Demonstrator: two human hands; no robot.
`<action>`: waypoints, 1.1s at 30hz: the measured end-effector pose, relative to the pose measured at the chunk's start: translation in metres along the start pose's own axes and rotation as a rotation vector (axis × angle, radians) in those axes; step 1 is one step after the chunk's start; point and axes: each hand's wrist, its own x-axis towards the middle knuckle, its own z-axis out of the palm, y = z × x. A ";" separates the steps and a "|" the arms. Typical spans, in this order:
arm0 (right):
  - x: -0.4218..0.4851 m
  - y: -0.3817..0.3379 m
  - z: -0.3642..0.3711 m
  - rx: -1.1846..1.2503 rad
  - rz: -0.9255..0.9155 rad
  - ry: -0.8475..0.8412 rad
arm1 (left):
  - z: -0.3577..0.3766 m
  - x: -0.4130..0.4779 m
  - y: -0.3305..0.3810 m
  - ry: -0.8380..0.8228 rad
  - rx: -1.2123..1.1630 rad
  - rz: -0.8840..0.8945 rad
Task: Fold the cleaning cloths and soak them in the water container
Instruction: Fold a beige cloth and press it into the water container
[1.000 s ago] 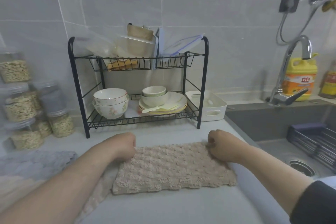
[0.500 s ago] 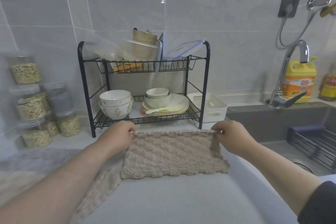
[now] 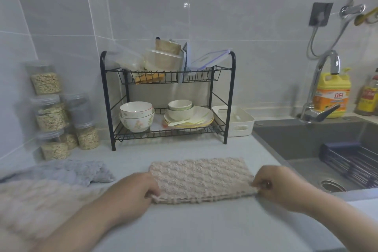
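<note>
On the counter (image 3: 184,227), seen from the head view, a folded beige cloth (image 3: 201,178) lies flat beside the sink (image 3: 306,143). The left hand (image 3: 133,192) pinches its near left corner and the right hand (image 3: 282,186) pinches its near right corner. A grey cloth (image 3: 71,172) lies to the left.

Grey glossy tiled wall (image 3: 245,16), corner at left, small light glare on one tile. Pale grey countertop (image 3: 204,229). Black two-tier wire rack (image 3: 230,96) against the wall: stacked bowls (image 3: 136,116) and plates (image 3: 192,117) on the lower shelf, clear boxes and lids on top. Stacked clear jars (image 3: 51,116) of grain left of it. Dark grey sink (image 3: 302,141) at right, chrome faucet (image 3: 321,80) behind it, yellow bottle (image 3: 332,96) beside the faucet, dark wire basket (image 3: 351,159) inside. Black wall plate (image 3: 320,14) above.
</note>
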 end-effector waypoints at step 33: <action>0.059 -0.087 -0.058 0.692 0.359 0.059 | 0.007 0.077 0.121 -0.150 -1.827 -0.429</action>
